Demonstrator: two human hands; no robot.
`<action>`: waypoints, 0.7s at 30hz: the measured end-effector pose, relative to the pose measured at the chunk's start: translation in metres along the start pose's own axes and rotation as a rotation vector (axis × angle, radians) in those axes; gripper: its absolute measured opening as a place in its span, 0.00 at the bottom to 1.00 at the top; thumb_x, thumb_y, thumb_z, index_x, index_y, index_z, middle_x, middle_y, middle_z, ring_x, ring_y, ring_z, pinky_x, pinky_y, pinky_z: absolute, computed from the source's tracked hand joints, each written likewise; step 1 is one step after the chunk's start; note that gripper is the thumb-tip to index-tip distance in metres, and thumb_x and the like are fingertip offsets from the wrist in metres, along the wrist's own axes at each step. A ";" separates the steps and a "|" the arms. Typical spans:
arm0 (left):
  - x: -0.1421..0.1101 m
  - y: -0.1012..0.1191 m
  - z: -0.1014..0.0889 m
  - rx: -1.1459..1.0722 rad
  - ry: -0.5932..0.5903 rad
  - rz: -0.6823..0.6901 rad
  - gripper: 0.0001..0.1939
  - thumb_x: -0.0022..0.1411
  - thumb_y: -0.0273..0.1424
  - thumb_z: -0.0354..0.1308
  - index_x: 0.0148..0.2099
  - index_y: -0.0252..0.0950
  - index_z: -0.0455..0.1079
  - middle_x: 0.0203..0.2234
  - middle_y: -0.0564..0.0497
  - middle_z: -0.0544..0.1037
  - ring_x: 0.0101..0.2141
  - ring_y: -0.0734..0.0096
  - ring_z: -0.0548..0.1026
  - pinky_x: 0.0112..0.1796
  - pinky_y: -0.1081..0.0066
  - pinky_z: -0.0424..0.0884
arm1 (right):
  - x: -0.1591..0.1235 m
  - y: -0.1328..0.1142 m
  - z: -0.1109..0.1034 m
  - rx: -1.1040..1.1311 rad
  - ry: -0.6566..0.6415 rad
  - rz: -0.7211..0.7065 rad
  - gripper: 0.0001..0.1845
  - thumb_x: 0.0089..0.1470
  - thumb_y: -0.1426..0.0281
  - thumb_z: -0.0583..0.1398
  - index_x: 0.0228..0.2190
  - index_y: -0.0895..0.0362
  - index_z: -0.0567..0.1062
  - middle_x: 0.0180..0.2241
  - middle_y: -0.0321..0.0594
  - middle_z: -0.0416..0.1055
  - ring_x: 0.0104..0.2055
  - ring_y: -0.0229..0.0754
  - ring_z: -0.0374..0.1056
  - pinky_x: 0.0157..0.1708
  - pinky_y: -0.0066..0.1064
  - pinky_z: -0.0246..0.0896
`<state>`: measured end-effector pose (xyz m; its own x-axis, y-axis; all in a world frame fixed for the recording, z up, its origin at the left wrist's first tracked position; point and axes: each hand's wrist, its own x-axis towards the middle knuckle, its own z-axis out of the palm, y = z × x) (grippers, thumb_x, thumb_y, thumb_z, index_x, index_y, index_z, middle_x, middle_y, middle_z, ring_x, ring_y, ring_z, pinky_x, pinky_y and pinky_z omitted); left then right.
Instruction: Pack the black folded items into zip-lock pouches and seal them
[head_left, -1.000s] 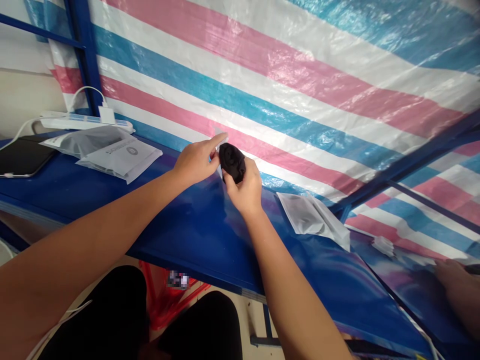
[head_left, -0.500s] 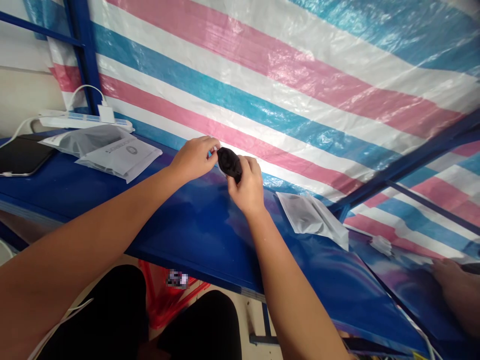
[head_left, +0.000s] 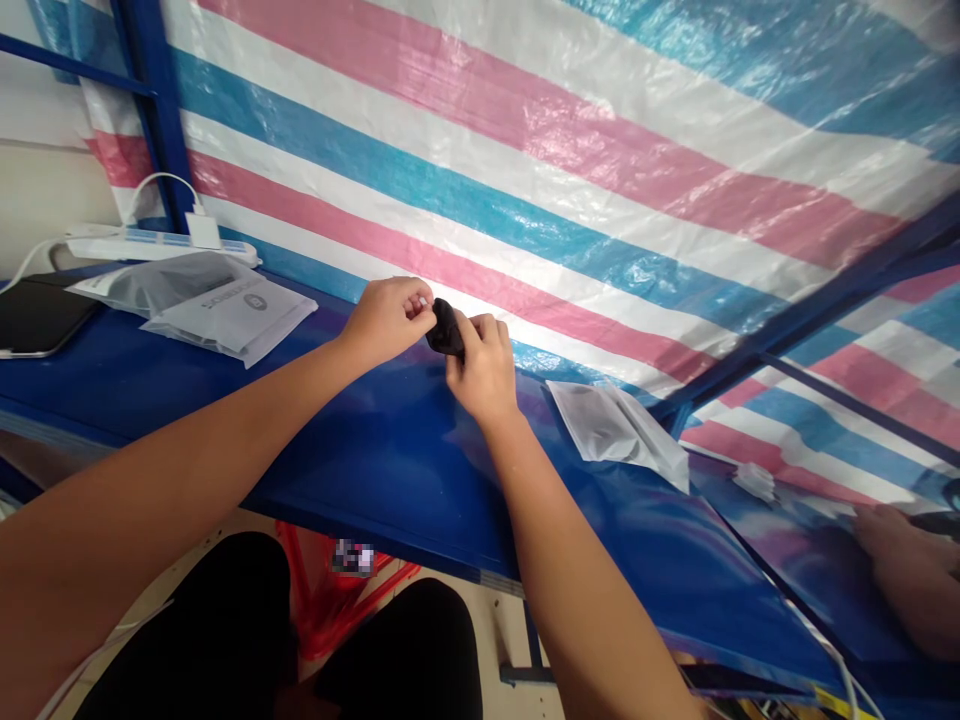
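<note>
Over a blue tabletop (head_left: 375, 450), near the view's centre, a right hand (head_left: 484, 365) is clamped around a black cloth bundle (head_left: 442, 330). At the bundle's nine o'clock, the left hand (head_left: 386, 320) curls its fingers beside the edge; whether they pinch it cannot be told. Another frosted plastic bag (head_left: 615, 425) lies at four o'clock, a printed one (head_left: 259, 315) at nine.

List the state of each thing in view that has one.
Right hand: closed on the black bundle.
Left hand: curled at its edge; grip unclear.
Black bundle: crumpled, held.
White charger: plugged into the power strip.
Printed bag: lying down, contents unclear.
Right-side bag: lying down, creased.
Black device: lying flat, power unclear.
</note>
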<state>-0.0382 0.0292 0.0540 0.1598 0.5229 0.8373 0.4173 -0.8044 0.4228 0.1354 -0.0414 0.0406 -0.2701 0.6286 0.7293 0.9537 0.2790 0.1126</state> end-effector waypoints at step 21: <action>-0.004 -0.003 -0.003 0.189 -0.174 0.107 0.08 0.63 0.25 0.53 0.42 0.37 0.70 0.34 0.48 0.77 0.34 0.63 0.75 0.36 0.67 0.67 | -0.001 -0.008 0.002 -0.093 -0.054 0.096 0.36 0.52 0.75 0.57 0.63 0.53 0.67 0.47 0.52 0.64 0.48 0.58 0.57 0.47 0.50 0.57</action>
<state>-0.0431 0.0287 0.0505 0.3560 0.4917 0.7947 0.5466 -0.7993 0.2497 0.1281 -0.0431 0.0377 -0.1816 0.6878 0.7028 0.9829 0.1490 0.1082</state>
